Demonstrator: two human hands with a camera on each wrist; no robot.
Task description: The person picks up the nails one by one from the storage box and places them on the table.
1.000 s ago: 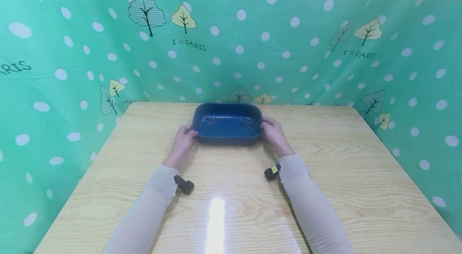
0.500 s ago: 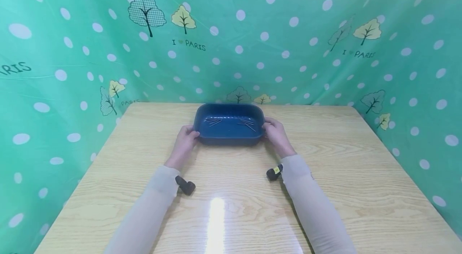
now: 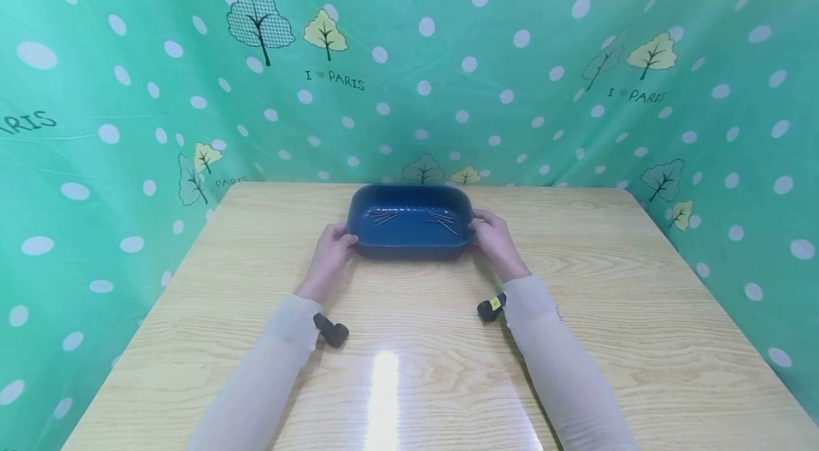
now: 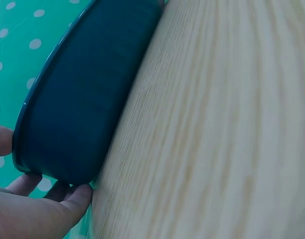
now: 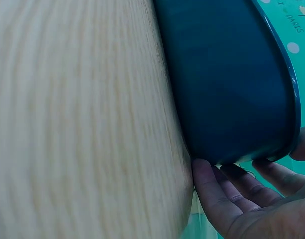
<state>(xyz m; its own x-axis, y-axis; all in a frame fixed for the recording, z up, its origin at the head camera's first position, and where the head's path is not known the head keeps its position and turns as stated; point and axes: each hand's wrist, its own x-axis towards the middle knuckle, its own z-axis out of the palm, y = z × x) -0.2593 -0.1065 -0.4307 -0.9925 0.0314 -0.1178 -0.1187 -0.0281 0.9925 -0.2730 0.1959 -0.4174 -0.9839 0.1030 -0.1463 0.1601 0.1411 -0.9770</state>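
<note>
A dark blue rectangular tub (image 3: 412,252) with rounded corners sits near the far edge of the table. Inside lie two loose groups of thin, stick-like pieces, the left group (image 3: 384,216) and the right group (image 3: 443,220). My left hand (image 3: 329,255) grips the tub's left end, thumb at the rim and fingers against the outer wall. At the opposite end my right hand (image 3: 495,241) holds it the same way. In the left wrist view the tub's outer wall (image 4: 87,94) is close to the tabletop. The right wrist view shows fingertips (image 5: 205,172) low on the wall.
The light wood-grain table (image 3: 416,316) stretches toward me, with a bright light reflection on it. A green dotted curtain (image 3: 422,102) hangs behind and at both sides. Small black cameras sit on both sleeves, the left camera (image 3: 331,331) and the right camera (image 3: 491,307).
The tub has shifted slightly to the right, and both hands have moved along with it, keeping their grip. The thin pieces inside have moved with the tub.
</note>
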